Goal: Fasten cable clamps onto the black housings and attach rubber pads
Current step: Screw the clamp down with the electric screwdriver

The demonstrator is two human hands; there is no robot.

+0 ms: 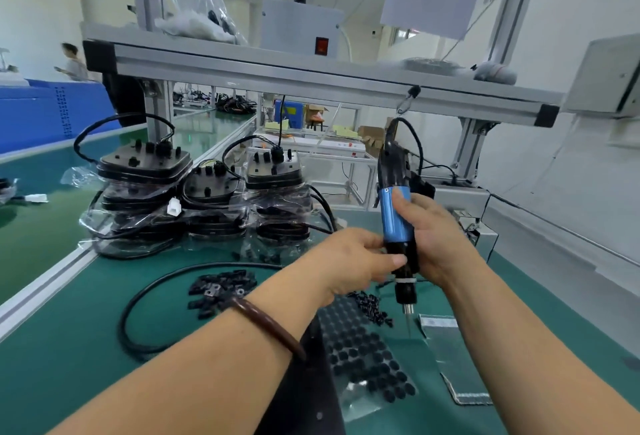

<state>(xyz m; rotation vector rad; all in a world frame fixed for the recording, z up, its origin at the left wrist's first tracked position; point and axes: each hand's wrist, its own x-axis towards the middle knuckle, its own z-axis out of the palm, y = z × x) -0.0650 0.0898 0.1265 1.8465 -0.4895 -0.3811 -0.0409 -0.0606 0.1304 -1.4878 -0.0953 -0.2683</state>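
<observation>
The right hand (433, 237) grips the electric screwdriver (394, 219) by its blue barrel, bit down, while the left hand (360, 258) pinches its black collar, likely steadying it, over the rubber pads (363, 355) at the tabletop's near edge, with cable clamps (221, 290) just left and black housings (145, 192) stacked along the far left edge.

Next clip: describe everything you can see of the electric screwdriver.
The electric screwdriver is held nearly upright, bit down, above the green mat. Black plastic-looking top, glossy blue sleeve, black lower collar with a white band, thin metal bit. A black cable loops from its top. The right hand grips the blue sleeve; the left hand pinches the black collar.
</observation>
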